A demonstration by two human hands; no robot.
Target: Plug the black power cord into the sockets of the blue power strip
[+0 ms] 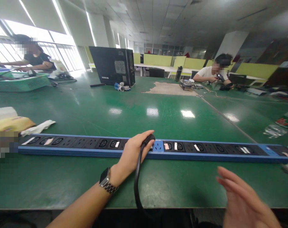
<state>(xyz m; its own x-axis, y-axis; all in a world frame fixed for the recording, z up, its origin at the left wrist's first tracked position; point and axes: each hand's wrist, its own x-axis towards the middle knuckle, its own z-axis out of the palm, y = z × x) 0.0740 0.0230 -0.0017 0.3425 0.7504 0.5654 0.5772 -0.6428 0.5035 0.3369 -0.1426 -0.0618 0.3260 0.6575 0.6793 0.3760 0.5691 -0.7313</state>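
Left grip (134, 148), at the centre of the frame, is closed round a black plug (149, 138), the fingers bent over it at the face of a long blue power strip (132, 154). Whether the plug is seated in an outlet cannot be told, since the hand covers that spot. From it a thick black cable (137, 180) bends down past the wrist and drops over the near edge of the green desk (87, 180) at the lower middle. A watch (105, 178) with a metal link band sits on the left wrist.

Right grip (246, 196), at the lower right, is loosely open with nothing in it, apart from the power strip and nearer the camera.

The power strip lies across the whole middle of the frame, reaching the right edge, with black outlets along its face and white and pinkish labels on several. A blue outlet (158, 146) is just right of the plug.

At the left edge lies a yellow packet (14, 123). Toward the upper left stand a green basket (27, 83) and a black computer case (109, 66), blue-and-white gloves (122, 86) at its foot. One person (39, 59) sits at upper left, another (207, 73) at upper right.
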